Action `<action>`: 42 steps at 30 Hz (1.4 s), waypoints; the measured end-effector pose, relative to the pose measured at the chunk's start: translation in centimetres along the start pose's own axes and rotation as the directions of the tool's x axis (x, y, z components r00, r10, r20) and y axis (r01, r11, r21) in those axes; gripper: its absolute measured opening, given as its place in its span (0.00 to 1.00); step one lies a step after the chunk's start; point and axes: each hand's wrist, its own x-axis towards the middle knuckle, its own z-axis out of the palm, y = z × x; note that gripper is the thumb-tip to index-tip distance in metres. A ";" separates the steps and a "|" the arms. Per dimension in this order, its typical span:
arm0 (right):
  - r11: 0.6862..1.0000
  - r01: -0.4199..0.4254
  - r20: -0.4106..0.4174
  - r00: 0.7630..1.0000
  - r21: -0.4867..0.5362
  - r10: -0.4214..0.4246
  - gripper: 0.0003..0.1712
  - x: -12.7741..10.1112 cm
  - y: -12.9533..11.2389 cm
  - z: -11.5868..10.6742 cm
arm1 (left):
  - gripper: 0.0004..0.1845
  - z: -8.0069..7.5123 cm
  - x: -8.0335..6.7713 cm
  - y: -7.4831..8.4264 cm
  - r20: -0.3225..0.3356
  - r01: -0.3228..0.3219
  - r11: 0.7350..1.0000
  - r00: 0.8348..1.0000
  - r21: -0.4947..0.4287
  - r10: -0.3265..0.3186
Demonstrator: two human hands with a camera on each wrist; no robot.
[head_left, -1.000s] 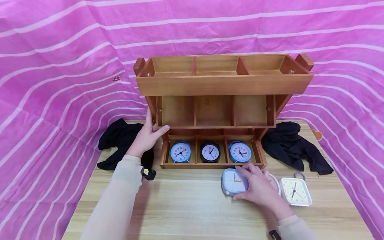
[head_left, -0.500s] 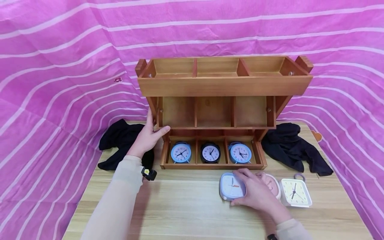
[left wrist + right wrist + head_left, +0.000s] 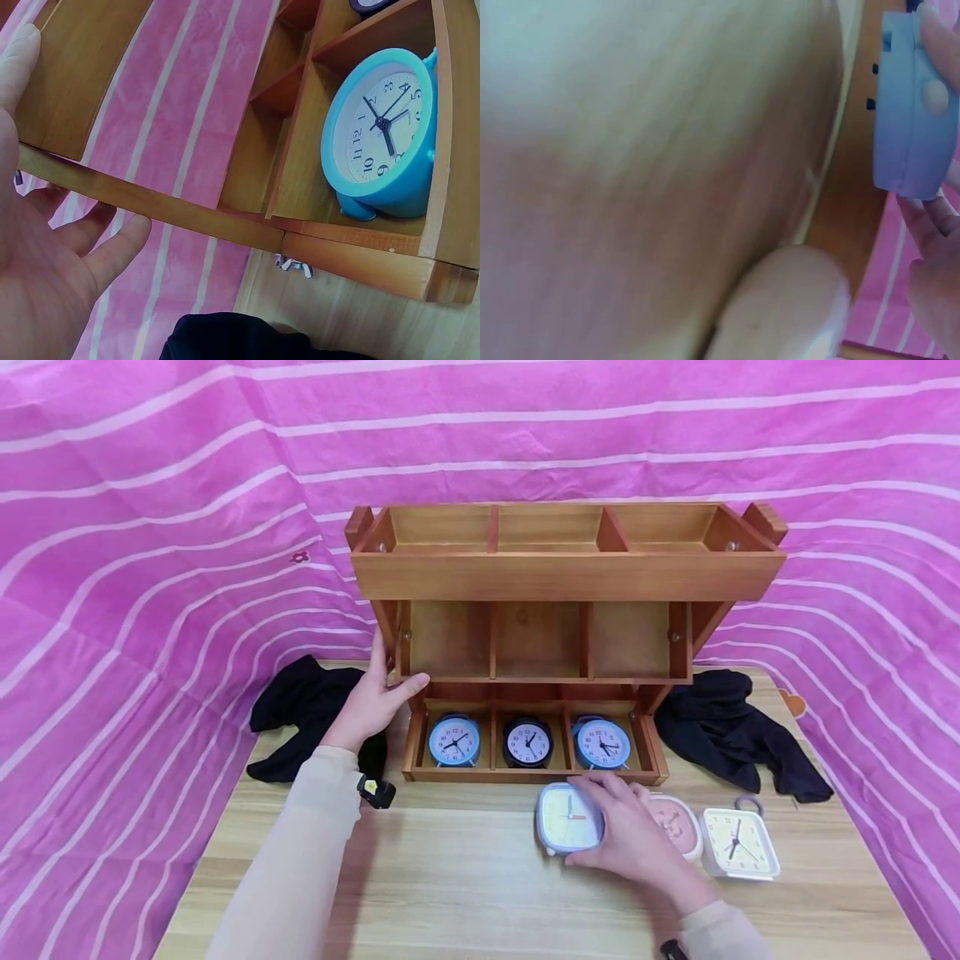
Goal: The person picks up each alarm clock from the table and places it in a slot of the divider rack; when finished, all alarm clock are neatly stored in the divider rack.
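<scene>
The square lavender clock (image 3: pixel 567 819) has slid left across the tabletop (image 3: pixel 450 877) since a moment ago, away from the pink clock (image 3: pixel 677 823), and its face now tips up towards us. Starting at the left, we see a black cloth (image 3: pixel 303 706) lying behind our left hand (image 3: pixel 369 706). That hand rests on the left side post of the wooden shelf (image 3: pixel 566 578), fingers (image 3: pixel 112 251) straight and spread, thumb pressed along the edge of the middle tier. Beside it, in the bottom tier, a blue round clock (image 3: pixel 453 741) stands upright in the left compartment, a black round clock (image 3: pixel 527 742) in the middle one and another blue round clock (image 3: pixel 602 743) in the right one. Just in front of the shelf, our right hand (image 3: pixel 637 843) grips the lavender clock, fingers (image 3: pixel 939 34) curled over its top edge, thumb at its lower edge; the clock sits on the tabletop, right of centre. The pink clock lies just beside the hand, partly hidden by it. Next comes a white square clock (image 3: pixel 738 842), flat on the tabletop. Behind that, a second black cloth (image 3: pixel 731 727) lies at the shelf's right foot.
</scene>
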 end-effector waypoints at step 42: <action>0.951 0.304 -0.239 0.928 0.050 -0.284 0.63 20.3 -9.3 -6.4 | 0.58 -0.3 0.0 0.0 0.019 -0.020 0.999 1.000 0.039 0.020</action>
